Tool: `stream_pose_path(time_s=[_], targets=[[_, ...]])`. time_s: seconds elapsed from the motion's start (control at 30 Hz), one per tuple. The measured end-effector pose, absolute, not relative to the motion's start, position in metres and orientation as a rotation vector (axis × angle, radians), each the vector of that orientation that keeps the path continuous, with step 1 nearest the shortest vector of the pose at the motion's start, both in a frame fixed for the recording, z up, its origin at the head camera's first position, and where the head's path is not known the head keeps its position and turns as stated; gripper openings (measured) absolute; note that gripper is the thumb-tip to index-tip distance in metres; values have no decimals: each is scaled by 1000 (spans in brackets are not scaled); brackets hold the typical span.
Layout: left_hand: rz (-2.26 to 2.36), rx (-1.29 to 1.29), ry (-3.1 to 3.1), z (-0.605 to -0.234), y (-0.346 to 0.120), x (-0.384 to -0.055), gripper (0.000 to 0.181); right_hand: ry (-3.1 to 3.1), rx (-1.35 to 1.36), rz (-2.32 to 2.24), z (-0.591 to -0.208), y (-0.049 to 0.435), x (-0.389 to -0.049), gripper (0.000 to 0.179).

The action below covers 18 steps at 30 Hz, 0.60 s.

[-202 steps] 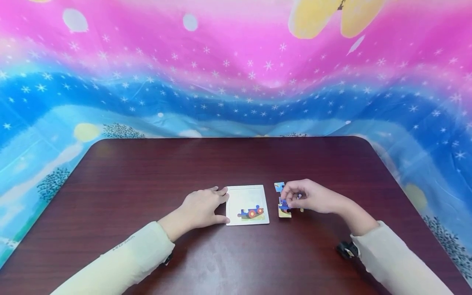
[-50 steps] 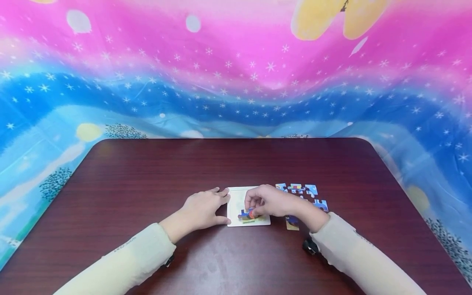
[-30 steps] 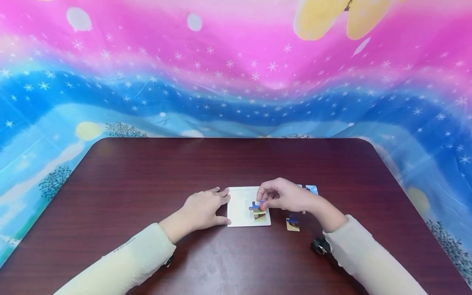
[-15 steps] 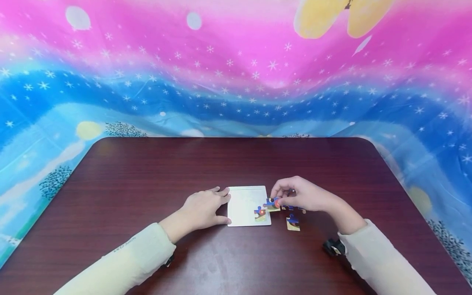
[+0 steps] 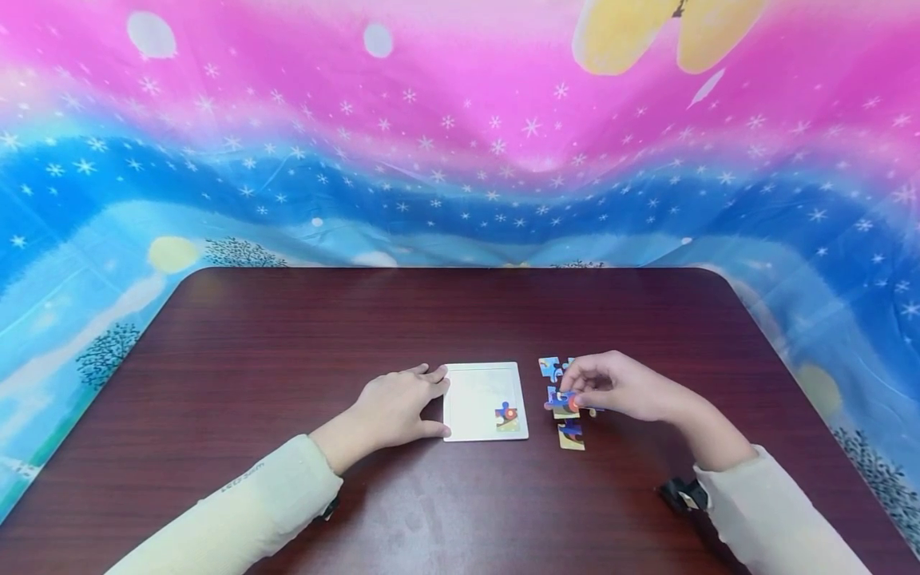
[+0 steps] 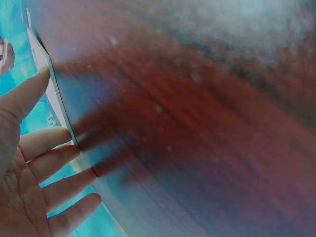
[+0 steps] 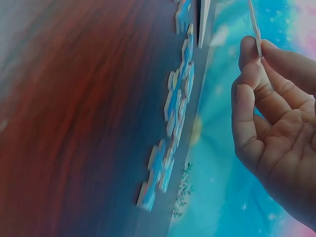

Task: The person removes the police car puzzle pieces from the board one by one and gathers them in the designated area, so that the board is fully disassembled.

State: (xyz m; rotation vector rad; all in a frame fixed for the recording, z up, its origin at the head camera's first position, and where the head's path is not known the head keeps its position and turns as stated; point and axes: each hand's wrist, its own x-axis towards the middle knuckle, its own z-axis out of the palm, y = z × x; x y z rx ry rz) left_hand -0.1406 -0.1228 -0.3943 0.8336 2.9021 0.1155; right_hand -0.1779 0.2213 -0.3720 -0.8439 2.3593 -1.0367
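Note:
My left hand point(image 5: 394, 406) rests at the left side of a square white puzzle tray point(image 5: 470, 399). In the left wrist view its fingers point(image 6: 54, 160) are straight and spread, with the thumb touching the tray's edge point(image 6: 60, 106). One jigsaw piece point(image 5: 506, 418) with a red wheel lies in the tray's lower right corner. Right of the tray, my right hand point(image 5: 621, 387) pinches another jigsaw piece point(image 5: 565, 407), blue and yellow with a red wheel, between thumb and fingertips. The right wrist view shows this piece edge-on point(image 7: 256, 37), raised above the table.
Loose jigsaw pieces point(image 7: 175, 108) lie in a cluster right of the tray, partly hidden by my right hand in the head view. One loose piece point(image 5: 571, 437) is nearest the front. Beyond the dark wooden table point(image 5: 323, 311) hangs a colourful cloth point(image 5: 460, 160).
My right hand has carried the wheeled piece from over the tray rightwards to above the loose pieces. Earlier, two wheeled pieces lay in the tray; now one does. My left hand stays at the tray.

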Motion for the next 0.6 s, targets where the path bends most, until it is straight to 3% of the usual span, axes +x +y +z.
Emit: stream_pose_path(time_s=[0.6], targets=[[111, 807, 2893, -396, -122, -141, 67, 2349, -805, -1042, -372, 257, -166, 14]])
